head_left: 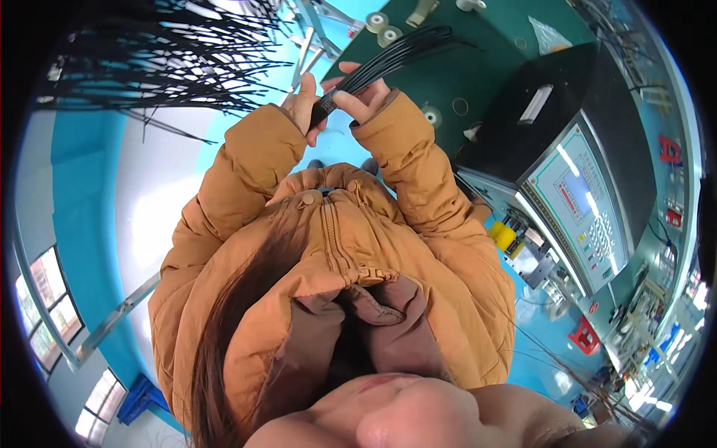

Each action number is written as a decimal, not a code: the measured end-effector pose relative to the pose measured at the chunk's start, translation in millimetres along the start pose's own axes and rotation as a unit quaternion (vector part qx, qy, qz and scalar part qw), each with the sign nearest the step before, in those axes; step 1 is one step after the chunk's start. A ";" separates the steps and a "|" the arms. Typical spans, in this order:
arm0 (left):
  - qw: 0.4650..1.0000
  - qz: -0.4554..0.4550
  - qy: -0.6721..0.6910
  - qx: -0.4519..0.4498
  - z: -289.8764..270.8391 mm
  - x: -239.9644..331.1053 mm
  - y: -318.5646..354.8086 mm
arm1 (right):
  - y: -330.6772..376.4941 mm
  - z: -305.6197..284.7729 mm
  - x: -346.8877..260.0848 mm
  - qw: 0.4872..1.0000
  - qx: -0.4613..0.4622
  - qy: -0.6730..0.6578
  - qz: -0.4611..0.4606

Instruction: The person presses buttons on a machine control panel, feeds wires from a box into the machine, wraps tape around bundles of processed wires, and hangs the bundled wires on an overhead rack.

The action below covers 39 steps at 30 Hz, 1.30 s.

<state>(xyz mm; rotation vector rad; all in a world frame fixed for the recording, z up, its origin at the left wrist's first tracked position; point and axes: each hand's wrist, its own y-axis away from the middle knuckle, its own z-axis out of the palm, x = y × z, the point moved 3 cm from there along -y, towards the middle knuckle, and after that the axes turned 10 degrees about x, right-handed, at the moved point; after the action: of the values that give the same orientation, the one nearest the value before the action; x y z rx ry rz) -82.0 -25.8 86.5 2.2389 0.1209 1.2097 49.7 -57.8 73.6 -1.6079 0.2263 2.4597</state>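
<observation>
Both my hands are in front of my body at the near edge of the green table (pixel 478 67). Between them is a bundle of black wires (pixel 399 52), its loose end fanning toward the upper right over the table. My right hand (pixel 364 97) is closed around the bundle, the thumb lying across it. My left hand (pixel 300 104) is at the bundle's near end, fingers curled under it and thumb sticking up; part of its grip is hidden behind the wires.
At the upper left, many black wires (pixel 164 63) hang over a pale shiny surface (pixel 160 157). A black machine with a control panel (pixel 579 194) stands on the table at right. Tape rolls (pixel 388 35) lie on the far side. A red stool (pixel 585 336) is on the blue floor.
</observation>
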 end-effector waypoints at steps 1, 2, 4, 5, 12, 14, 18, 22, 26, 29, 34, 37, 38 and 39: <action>1.000 0.014 0.018 0.014 -8.4 2.7 8.5 | 0.3 9.3 -1.4 0.998 0.008 0.056 -0.002; 1.000 0.018 0.020 -0.005 -17.2 -0.9 12.8 | 3.2 20.8 -4.7 0.998 -0.004 0.056 -0.008; 0.998 0.051 0.019 0.004 -34.1 1.8 31.6 | 9.0 43.5 -15.4 0.991 0.005 0.112 -0.073; 0.998 0.056 0.039 0.003 -43.1 -1.7 37.9 | 9.0 52.4 -19.5 0.990 -0.007 0.113 -0.080; 0.983 0.130 0.132 -0.002 -134.5 -23.5 97.5 | 30.8 152.2 -44.5 0.995 -0.097 -0.023 -0.012; 0.970 0.224 0.093 0.023 -171.5 -9.3 143.0 | 49.3 197.3 -75.2 0.976 -0.162 0.032 -0.143; 0.850 0.429 0.301 0.051 -275.1 5.0 216.2 | 55.5 258.9 -104.3 0.889 -0.285 0.023 -0.358; 0.779 0.481 0.332 0.228 -361.5 44.4 291.1 | 65.5 293.2 -90.5 0.809 -0.252 0.330 -0.415; 0.758 0.516 0.393 0.076 -445.3 75.9 296.5 | 59.6 302.5 -28.6 0.870 -0.256 0.312 -0.284; 0.750 0.455 0.476 0.062 -483.0 107.8 273.6 | 56.8 297.5 -1.0 0.786 -0.243 0.333 -0.460; 0.806 0.418 0.387 0.161 -523.2 121.0 180.5 | 104.2 277.7 -5.4 0.864 -0.090 0.469 -0.158; 0.843 0.391 0.287 0.234 -529.8 115.4 133.8 | 115.5 232.5 26.5 0.836 -0.060 0.522 -0.159; 0.853 0.387 0.246 0.250 -524.1 115.4 116.3 | 114.5 205.7 45.9 0.838 -0.039 0.521 -0.156; 0.863 0.392 0.207 0.241 -506.8 132.3 87.5 | 117.7 165.4 61.0 0.854 0.013 0.508 -0.112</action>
<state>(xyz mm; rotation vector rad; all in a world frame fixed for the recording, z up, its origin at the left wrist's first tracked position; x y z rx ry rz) -421.6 175.6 441.6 2.4819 -0.4146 2.3112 -149.6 -128.8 86.2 -2.5740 0.1852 1.2165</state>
